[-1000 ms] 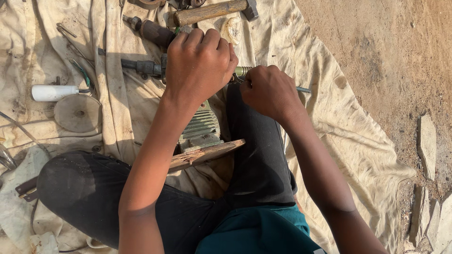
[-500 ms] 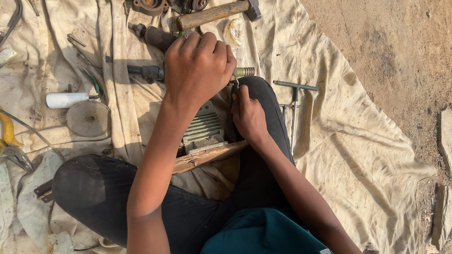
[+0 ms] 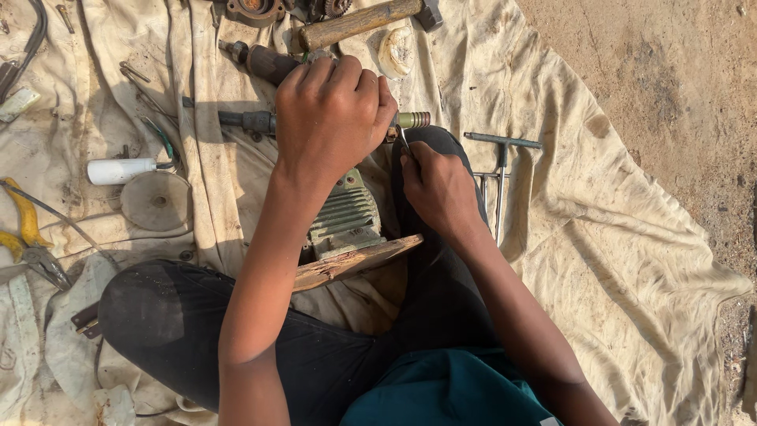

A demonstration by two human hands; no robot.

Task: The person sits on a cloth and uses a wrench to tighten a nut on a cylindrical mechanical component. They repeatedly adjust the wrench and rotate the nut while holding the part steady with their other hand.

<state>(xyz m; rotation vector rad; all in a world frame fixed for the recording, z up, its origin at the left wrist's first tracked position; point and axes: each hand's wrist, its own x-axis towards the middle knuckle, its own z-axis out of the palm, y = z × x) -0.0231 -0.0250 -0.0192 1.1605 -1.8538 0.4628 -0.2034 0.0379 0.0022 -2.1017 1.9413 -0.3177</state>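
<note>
My right hand [image 3: 441,189] has dropped from the upper middle of the frame, where it sat level with my left hand [image 3: 331,118] a second ago, to lower right of it, against my dark trouser knee. That uncovered the T-handled wrench [image 3: 501,170] on the cloth at centre right, earlier mostly hidden behind it.

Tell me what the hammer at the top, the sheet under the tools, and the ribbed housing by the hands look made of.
Hammer: wooden handle, brown and worn with grain showing; dark head, likely steel.
Sheet: woven cloth, probably canvas, cream, creased and oil-stained.
Ribbed housing: looks like cast metal with dull pale-green paint and molded cooling fins, though the paint leaves the metal open. It lies under the left hand, beside the right hand.
</note>
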